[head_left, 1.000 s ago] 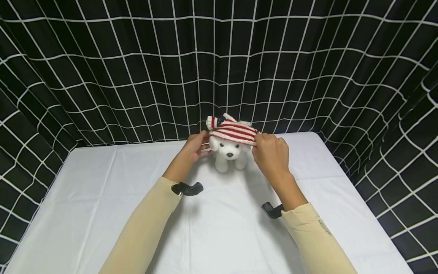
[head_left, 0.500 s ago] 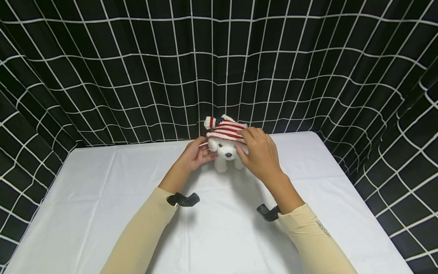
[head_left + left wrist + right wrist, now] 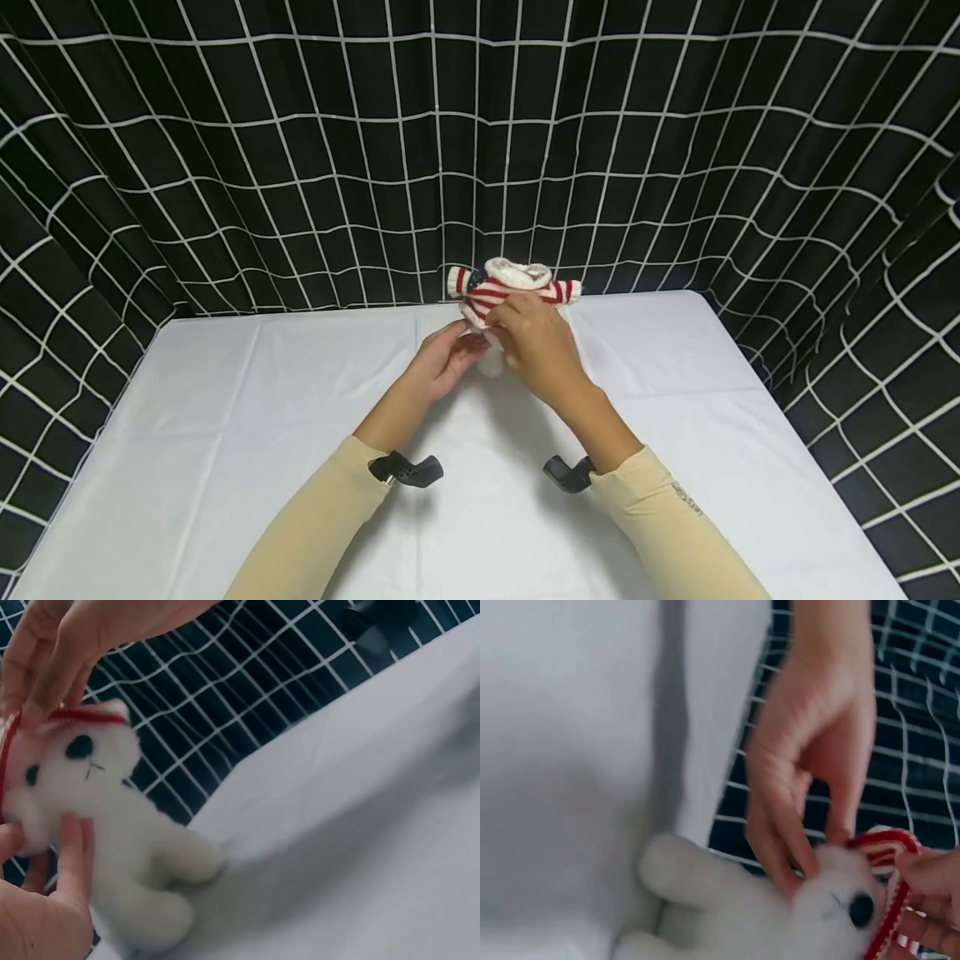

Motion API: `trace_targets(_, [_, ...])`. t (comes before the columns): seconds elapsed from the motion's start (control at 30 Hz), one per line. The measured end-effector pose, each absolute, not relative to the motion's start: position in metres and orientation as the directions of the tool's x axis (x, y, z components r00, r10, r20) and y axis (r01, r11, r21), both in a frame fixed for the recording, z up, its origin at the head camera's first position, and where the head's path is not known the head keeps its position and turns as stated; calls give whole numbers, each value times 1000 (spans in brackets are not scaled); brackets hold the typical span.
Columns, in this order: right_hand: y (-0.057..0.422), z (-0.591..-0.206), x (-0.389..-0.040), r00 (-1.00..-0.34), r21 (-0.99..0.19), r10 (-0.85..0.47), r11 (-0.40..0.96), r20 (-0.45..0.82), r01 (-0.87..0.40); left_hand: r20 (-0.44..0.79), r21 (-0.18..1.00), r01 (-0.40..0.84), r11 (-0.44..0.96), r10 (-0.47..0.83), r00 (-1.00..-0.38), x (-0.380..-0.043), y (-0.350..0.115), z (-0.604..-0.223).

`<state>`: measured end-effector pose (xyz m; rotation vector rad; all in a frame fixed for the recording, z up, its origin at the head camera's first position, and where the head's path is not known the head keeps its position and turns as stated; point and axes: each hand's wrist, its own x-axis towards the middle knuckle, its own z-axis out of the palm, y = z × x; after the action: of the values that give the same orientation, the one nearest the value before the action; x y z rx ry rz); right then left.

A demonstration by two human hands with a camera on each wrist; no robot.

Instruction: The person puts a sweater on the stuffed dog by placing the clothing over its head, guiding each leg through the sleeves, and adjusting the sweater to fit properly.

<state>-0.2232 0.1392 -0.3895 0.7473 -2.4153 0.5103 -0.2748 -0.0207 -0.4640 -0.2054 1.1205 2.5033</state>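
A white plush dog (image 3: 120,817) stands at the back of the table, facing me. A red-and-white striped knitted sweater (image 3: 491,292) covers the top of its head, sleeves spread sideways. In the right wrist view my right hand (image 3: 934,892) pinches the red-edged hem at the dog's brow; in the head view this hand (image 3: 534,337) hides most of the face. My left hand (image 3: 444,360) holds the side of the head. In the right wrist view, the left hand's thumb and fingers (image 3: 769,855) lie about the ear and cheek, just below the hem.
A white cloth (image 3: 465,517) covers the table. Behind and around it hangs a black curtain (image 3: 337,150) with a white grid, close to the table's back edge. A dark wrist device (image 3: 408,471) sits on each forearm.
My right hand has moved left from the sweater's right side to its front hem, across the dog's face. The sweater's right sleeve now sticks out. My left hand has shifted slightly right and down.
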Motion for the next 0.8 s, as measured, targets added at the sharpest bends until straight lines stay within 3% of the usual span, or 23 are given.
trace_targets(0.23, [135,-413,-207,-631,55,-526,791,570,-610,-332,641,-429,-636,274,-903,-276,-18,-469])
trace_targets(0.37, [145,-415,-206,-585,-81,-452,742,673,-666,-337,662,-426,-617,262,-904,-275,-23,-463])
trace_targets(0.47, [160,-414,-211,-574,-293,-205,698,793,-653,-312,703,-397,-590,245,-918,-276,-24,-458])
trace_targets(0.53, [172,-414,-216,-629,-485,23,659,777,-575,-310,725,-393,-566,241,-920,-278,-24,-455])
trace_targets(0.63, [188,-414,-227,-795,-778,261,509,547,-369,-318,749,-394,-533,233,-919,-279,-24,-451])
trace_targets(0.73, [198,-416,-238,-937,-933,259,331,235,-143,-331,766,-394,-507,213,-919,-281,-24,-450])
trace_targets(0.8, [199,-416,-243,-976,-965,200,259,85,-31,-331,775,-388,-499,202,-922,-283,-23,-450])
